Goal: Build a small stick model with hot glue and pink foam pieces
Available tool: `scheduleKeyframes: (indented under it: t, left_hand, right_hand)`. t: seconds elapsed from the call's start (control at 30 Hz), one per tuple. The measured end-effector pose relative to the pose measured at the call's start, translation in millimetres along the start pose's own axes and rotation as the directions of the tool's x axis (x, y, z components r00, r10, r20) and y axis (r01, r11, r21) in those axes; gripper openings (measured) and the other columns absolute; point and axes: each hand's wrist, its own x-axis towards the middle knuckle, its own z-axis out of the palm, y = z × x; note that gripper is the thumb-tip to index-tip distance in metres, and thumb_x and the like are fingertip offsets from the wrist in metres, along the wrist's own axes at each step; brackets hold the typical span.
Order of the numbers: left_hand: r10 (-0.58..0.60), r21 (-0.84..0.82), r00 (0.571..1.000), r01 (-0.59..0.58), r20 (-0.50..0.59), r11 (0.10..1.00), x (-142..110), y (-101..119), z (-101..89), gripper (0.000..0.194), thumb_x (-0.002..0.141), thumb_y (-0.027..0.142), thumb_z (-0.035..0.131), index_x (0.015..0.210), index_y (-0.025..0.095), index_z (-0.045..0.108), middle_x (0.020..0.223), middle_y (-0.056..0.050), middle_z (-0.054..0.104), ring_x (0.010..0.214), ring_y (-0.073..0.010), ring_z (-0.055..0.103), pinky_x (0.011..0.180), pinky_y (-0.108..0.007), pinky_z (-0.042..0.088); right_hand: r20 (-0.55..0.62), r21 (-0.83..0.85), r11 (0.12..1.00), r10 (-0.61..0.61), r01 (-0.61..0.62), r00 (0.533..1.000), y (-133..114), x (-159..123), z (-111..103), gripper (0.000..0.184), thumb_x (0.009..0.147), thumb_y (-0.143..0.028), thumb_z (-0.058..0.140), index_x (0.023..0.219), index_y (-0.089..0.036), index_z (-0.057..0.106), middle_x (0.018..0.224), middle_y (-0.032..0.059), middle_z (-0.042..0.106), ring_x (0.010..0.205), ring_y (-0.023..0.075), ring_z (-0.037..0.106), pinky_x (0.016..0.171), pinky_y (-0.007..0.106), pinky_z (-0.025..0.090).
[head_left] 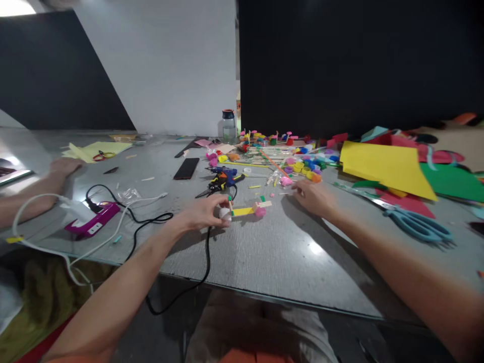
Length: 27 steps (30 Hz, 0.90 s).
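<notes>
The left hand [202, 213] pinches the white end of a yellow-strip model [243, 212] held crosswise, pink end pointing right, pliers [217, 184] just beyond; the right hand's [313, 196] grip is unclear.

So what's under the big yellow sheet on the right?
Red paper and green paper seem to poke out from beneath the yellow sheet; the rest underneath is covered.
</notes>
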Motion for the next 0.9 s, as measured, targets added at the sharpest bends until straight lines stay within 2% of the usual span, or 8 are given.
scheduleKeyframes:
  t: [0.13,0.2,0.27,0.4,0.57,0.7,0.8,0.9]
  left_hand:
    - [-0.025,-0.012,1.0,0.025,0.013,1.0,2.0,1.8,7.4,0.038,0.074,0.031,0.073,0.109,0.02,0.063,0.106,-0.005,0.065,0.091,-0.0217,0.059,0.08,-0.034,0.044]
    - [-0.023,-0.015,1.0,0.023,-0.005,1.0,2.9,3.0,10.6,0.033,0.075,0.029,0.071,0.106,0.019,0.063,0.1,-0.004,0.066,0.088,-0.021,0.059,0.079,-0.033,0.044]
    - [-0.016,-0.015,0.999,0.016,-0.031,1.0,5.5,4.1,13.6,0.031,0.075,0.029,0.07,0.103,0.018,0.064,0.096,-0.004,0.067,0.087,-0.0214,0.06,0.08,-0.034,0.045]
    - [-0.013,-0.001,0.99,0.013,-0.137,1.0,18.0,6.5,23.3,0.039,0.071,0.029,0.074,0.107,0.016,0.067,0.104,-0.008,0.07,0.097,-0.0257,0.064,0.089,-0.039,0.047]
    - [0.033,-0.046,0.983,-0.042,-0.178,0.998,42.5,20.1,50.2,0.042,0.073,0.031,0.074,0.113,0.02,0.068,0.113,-0.009,0.072,0.104,-0.0281,0.066,0.093,-0.043,0.05]
    - [0.049,-0.076,0.975,-0.067,-0.217,0.995,57.9,32.4,70.8,0.048,0.069,0.029,0.077,0.115,0.019,0.068,0.117,-0.012,0.071,0.111,-0.0328,0.064,0.1,-0.05,0.049]
    - [0.084,-0.147,0.967,-0.122,-0.241,0.982,59.9,31.3,75.9,0.057,0.067,0.032,0.08,0.121,0.021,0.065,0.124,-0.012,0.068,0.116,-0.0331,0.062,0.104,-0.051,0.048]
    - [0.084,-0.242,0.961,-0.15,-0.262,0.959,55.9,25.8,74.4,0.062,0.069,0.034,0.081,0.126,0.019,0.062,0.127,-0.013,0.067,0.115,-0.0297,0.063,0.103,-0.048,0.05]
  right_hand:
    - [0.09,0.244,0.957,-0.186,0.159,0.978,-20.2,-3.5,5.0,0.054,0.082,-0.039,0.073,0.132,-0.023,0.06,0.121,0.0097,0.071,0.108,0.0257,0.067,0.081,0.035,0.056]
    - [0.115,0.329,0.925,-0.242,0.193,0.964,-31.0,-4.9,13.0,0.071,0.076,-0.039,0.079,0.141,-0.024,0.053,0.128,0.0089,0.069,0.115,0.0252,0.065,0.087,0.035,0.056]
    - [0.115,0.373,0.906,-0.259,0.2,0.959,-39.0,-6.5,21.2,0.078,0.073,-0.036,0.081,0.144,-0.024,0.05,0.131,0.0103,0.067,0.118,0.0266,0.064,0.094,0.039,0.054]
    - [0.095,0.385,0.905,-0.235,0.181,0.967,-44.8,-13.8,24.6,0.069,0.077,-0.032,0.078,0.14,-0.022,0.053,0.126,0.0129,0.068,0.115,0.0297,0.065,0.096,0.044,0.053]
    - [0.092,0.328,0.938,-0.147,0.11,0.985,-34.9,-33.8,3.6,0.056,0.082,-0.034,0.074,0.134,-0.022,0.058,0.116,0.0133,0.072,0.104,0.0298,0.069,0.089,0.045,0.054]
    - [0.089,0.298,0.953,-0.075,0.046,0.993,-17.2,-51.1,-13.2,0.056,0.08,-0.038,0.075,0.132,-0.023,0.059,0.117,0.013,0.072,0.097,0.0279,0.069,0.084,0.043,0.056]
    - [0.052,0.373,0.926,-0.09,0.064,0.995,-7.7,-59.5,-23.3,0.052,0.084,-0.044,0.071,0.13,-0.023,0.061,0.119,0.0122,0.072,0.095,0.0258,0.07,0.083,0.041,0.057]
    - [-0.024,0.414,0.905,-0.096,0.097,0.995,-7.9,-62.5,-29.5,0.036,0.09,-0.046,0.065,0.118,-0.024,0.067,0.115,0.0098,0.073,0.095,0.0245,0.069,0.082,0.039,0.055]
